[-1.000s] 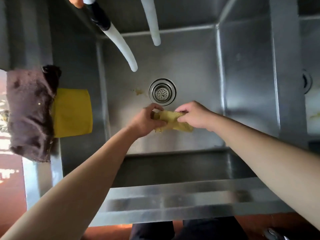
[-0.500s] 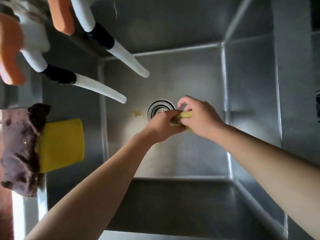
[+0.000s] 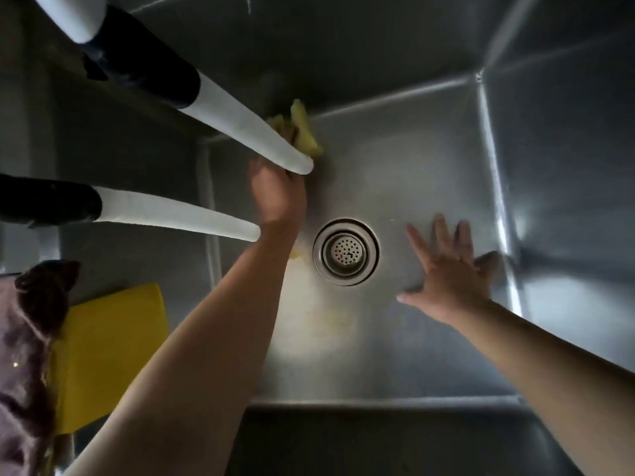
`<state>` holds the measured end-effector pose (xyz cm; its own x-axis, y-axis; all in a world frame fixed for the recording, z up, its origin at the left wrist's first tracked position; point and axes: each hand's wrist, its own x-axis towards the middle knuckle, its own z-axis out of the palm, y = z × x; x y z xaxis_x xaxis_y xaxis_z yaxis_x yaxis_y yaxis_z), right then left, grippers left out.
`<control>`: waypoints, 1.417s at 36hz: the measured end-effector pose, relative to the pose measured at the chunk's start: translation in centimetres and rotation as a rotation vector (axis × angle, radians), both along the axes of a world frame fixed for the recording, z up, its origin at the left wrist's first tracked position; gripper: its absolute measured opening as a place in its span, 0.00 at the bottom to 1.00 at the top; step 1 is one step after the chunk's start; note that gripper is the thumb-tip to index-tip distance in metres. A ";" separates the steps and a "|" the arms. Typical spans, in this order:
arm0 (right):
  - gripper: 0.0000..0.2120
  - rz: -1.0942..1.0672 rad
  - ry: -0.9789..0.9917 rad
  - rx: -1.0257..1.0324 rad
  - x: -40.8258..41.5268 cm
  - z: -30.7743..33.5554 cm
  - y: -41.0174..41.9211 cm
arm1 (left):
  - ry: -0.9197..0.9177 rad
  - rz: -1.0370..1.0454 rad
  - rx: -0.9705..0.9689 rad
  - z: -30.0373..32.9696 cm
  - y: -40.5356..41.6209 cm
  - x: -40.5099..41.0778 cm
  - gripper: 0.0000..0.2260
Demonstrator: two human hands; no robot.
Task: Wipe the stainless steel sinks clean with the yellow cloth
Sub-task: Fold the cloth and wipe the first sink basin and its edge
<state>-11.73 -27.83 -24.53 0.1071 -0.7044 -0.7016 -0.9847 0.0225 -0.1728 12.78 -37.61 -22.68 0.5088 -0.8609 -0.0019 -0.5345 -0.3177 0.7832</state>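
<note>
I look straight down into a deep stainless steel sink with a round drain strainer in its floor. My left hand holds the crumpled yellow cloth against the far left corner of the floor, where it meets the back wall. A white tap spout hides part of the cloth and my fingers. My right hand lies open with spread fingers on the sink floor, right of the drain. A yellowish stain marks the floor in front of the drain.
Two white tap spouts with black collars reach over the sink from the left. On the left rim hang a flat yellow cloth and a dark purple rag. The right sink wall rises steeply.
Both hands held the cloth together over the drain. Now my left hand alone has carried it to the far left corner, and my right hand has let go and spread flat on the floor.
</note>
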 end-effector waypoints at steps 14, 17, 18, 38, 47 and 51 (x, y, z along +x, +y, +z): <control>0.61 -0.003 0.024 -0.049 0.0 -1.0 0.7 | -0.468 -0.429 0.313 -6.2 -3.8 1.2 0.22; 0.62 0.009 0.034 -0.034 0.2 -0.6 0.5 | -0.397 -0.475 0.306 -5.3 -1.6 2.6 0.20; 0.62 0.011 0.041 -0.031 0.3 -0.4 0.5 | -0.363 -0.488 0.311 -4.9 -0.7 3.0 0.19; 0.63 0.018 0.155 0.064 1.7 1.3 0.4 | -0.174 -0.854 0.775 -1.5 24.1 -2.8 0.22; 0.53 0.025 0.130 0.076 1.3 1.2 2.1 | -0.098 -1.228 1.029 1.7 25.6 -4.9 0.13; 0.44 0.013 0.090 0.127 0.8 1.8 3.4 | -0.107 -1.251 1.149 3.7 25.0 -6.0 0.13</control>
